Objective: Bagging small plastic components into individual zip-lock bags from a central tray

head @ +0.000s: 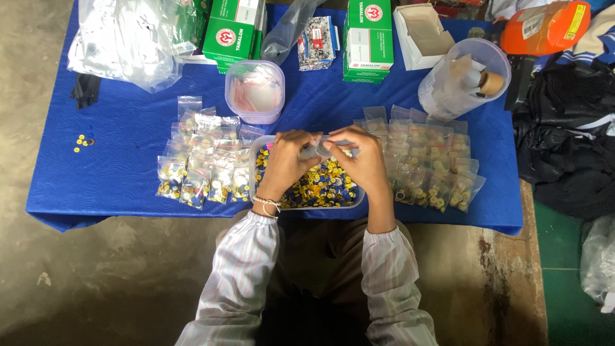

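Each grip is closed: left hand (286, 156) and right hand (359, 154) pinch a small clear bag (318, 148), centre frame. Probably light, limp and slippery; best held by its top edge.

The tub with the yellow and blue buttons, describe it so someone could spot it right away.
On the blue tablecloth, find the near edge in the middle, under both hands. The clear rectangular tub sits there between two spreads of small filled bags; unlike the round tub behind, it holds loose yellow and blue pieces.

Seated person's left hand (286, 156) and right hand (362, 156) pinching a small clear bag (319, 149) over a tub of yellow and blue caps (320, 186), filled bags (198, 168) either side, blue table (115, 134)
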